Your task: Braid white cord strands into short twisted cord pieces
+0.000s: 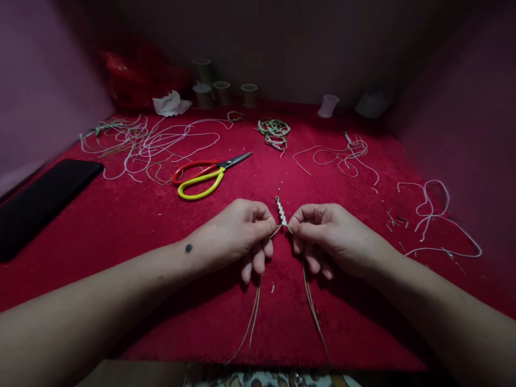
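A short white-and-green knotted cord braid (281, 212) lies near the middle of the red cloth, its looped top end by a small pin (278, 191). My left hand (256, 231) pinches a cord that leaves the braid's lower end on the left. On the other side, my right hand (312, 231) pinches a cord leaving it on the right. Loose tan cords (255, 312) trail below my left hand toward the table's front edge. More tan cords (310, 295) hang down beneath my right hand. Both hands have thumb and forefinger pressed together, the other fingers curled loosely.
Scissors (209, 174) with red and yellow handles lie beyond my left hand. A black phone-like slab (48, 201) is at far left. Tangled cords (149, 142), finished-looking braids (274, 131), a loose white cord (435, 215) and several spools (249, 95) lie around. Walls enclose both sides.
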A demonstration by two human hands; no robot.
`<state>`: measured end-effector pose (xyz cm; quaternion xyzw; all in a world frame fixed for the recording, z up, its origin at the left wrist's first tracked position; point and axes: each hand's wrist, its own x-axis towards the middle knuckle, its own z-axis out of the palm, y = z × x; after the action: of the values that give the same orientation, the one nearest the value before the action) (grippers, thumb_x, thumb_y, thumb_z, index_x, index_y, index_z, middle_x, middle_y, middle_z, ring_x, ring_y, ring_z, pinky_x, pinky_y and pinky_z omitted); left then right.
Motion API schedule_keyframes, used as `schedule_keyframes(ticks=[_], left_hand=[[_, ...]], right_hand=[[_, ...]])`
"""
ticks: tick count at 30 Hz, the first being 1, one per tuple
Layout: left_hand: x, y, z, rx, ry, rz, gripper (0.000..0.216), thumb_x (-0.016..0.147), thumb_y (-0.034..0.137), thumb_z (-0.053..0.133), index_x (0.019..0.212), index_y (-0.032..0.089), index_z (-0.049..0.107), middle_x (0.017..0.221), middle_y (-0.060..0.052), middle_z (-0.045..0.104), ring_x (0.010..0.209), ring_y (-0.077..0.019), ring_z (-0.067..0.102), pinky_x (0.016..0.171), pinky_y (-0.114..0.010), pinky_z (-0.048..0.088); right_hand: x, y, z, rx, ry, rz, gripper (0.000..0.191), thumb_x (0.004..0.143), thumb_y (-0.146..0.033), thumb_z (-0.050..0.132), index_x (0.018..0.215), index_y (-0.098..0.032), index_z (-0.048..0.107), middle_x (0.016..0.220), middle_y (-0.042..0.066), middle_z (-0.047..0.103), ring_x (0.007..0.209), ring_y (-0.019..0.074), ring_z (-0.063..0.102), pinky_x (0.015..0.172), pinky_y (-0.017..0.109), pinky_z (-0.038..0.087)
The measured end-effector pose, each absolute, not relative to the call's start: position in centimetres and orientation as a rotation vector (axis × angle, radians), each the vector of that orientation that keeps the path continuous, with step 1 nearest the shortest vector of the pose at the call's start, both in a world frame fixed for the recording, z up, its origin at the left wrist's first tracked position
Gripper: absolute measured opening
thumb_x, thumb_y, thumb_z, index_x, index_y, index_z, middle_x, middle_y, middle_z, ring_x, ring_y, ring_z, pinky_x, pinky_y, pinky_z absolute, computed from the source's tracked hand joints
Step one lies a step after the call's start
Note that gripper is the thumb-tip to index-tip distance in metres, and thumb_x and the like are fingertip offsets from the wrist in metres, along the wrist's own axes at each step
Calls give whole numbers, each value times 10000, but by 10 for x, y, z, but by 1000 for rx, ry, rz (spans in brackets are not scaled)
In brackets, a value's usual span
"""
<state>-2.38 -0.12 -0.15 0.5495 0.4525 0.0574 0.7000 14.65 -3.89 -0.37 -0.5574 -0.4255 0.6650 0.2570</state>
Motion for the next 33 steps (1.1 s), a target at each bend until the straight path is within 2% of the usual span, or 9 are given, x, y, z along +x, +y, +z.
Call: schedule_keyframes(ticks=[8,17,27,33], left_hand=[[-22,-5,5,1258,1071,88,152,859,269,426,742,175,450,431,21,545,295,-103,479,295,-193,398],[-21,-9,1,1306,1094,162,58,813,240,456,782,192,449,467,45,518,299,-98,479,271,-183,391],[-24,-15,-7,1444,1058,255,41,810,248,450,818,208,448,504,65,490,324,-87,475,251,-157,353],[-22,-13,-6,1470,1037,247,75,826,279,447,832,207,467,502,65,489,327,-80,466,250,-144,340]], right_hand=[[145,-40,-2,-1547,-1194,1786,97,807,-204,498,718,-174,475,470,-66,533,283,64,483,229,136,354],[144,-41,-4,-1535,-1191,1751,75,790,-187,485,724,-191,450,494,-62,547,302,75,506,225,139,345],[149,-42,-5,-1434,-1205,1785,68,752,-219,558,720,-171,520,532,-50,554,330,66,501,252,136,360],[151,-41,-4,-1494,-1242,1823,144,748,-286,592,696,-159,550,504,-44,543,324,66,485,262,143,358]])
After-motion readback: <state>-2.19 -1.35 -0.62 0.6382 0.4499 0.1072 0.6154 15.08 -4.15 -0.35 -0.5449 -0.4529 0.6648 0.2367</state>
